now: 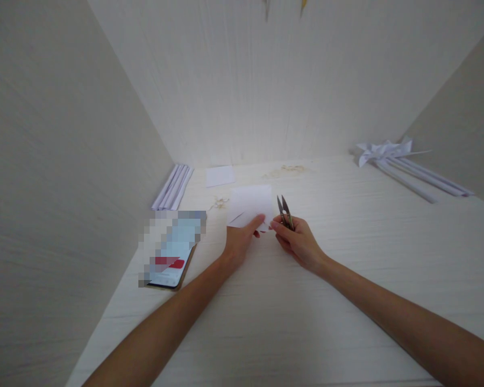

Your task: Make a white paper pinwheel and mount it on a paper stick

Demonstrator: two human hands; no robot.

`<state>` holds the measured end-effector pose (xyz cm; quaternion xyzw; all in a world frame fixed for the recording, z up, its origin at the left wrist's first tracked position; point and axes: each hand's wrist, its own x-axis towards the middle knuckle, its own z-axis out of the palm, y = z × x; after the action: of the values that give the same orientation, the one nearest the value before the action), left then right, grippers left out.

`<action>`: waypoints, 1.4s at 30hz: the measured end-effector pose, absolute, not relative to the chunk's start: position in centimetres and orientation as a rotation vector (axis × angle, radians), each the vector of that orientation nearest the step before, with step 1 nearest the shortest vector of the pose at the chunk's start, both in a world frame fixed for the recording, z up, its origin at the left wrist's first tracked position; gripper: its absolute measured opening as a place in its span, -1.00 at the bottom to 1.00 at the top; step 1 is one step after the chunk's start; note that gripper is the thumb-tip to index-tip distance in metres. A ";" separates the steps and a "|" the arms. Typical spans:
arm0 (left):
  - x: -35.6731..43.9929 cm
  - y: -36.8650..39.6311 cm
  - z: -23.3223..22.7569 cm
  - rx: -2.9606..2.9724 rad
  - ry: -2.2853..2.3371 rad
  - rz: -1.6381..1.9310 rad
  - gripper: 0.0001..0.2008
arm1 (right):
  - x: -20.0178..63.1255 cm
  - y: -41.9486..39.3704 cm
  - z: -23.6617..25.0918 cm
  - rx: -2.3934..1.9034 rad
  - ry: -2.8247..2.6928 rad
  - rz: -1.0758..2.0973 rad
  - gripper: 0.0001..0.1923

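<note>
A square sheet of white paper is pinched at its lower edge by my left hand, thumb on top. Slits run in from its two lower corners. My right hand is wrapped round a pair of thread snips. Their two pointed blades stand apart and point away from me, just right of the paper without touching it. The right thumb and fingertip are close to the paper's lower right corner; whether they touch it I cannot tell.
Left of my hands lies a phone, partly blurred out. Rolled paper tubes lie behind it, beside another white sheet. Tan strands lie near the paper. Paper pinwheels with tube sticks rest at the right. Walls enclose the surface.
</note>
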<state>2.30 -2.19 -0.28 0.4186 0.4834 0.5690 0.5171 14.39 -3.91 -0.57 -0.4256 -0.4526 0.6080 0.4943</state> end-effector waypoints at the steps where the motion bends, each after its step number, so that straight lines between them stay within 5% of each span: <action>1: 2.3 -2.2 -0.4 1.020 1.177 1.372 -0.82 | 14.4 -3.9 -0.6 -1.034 -1.104 1.474 -0.78; 15: 1.9 -1.4 -0.3 0.908 1.166 1.492 -0.83 | 14.7 -3.7 -0.5 -1.184 -1.331 1.283 -0.79; 26: 1.7 -1.4 -0.1 0.872 1.133 1.478 -0.84 | 20.4 -0.5 -0.4 -1.615 -1.935 0.142 -0.76; 42: 1.7 -1.2 -0.4 0.878 1.132 1.458 -0.84 | 21.9 1.7 -2.8 -1.644 -2.088 -0.138 -0.72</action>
<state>1.66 -1.25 -0.35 0.3665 0.4724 0.6085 0.5219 21.94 1.67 -2.84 -0.6001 -0.7620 -0.0502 0.2380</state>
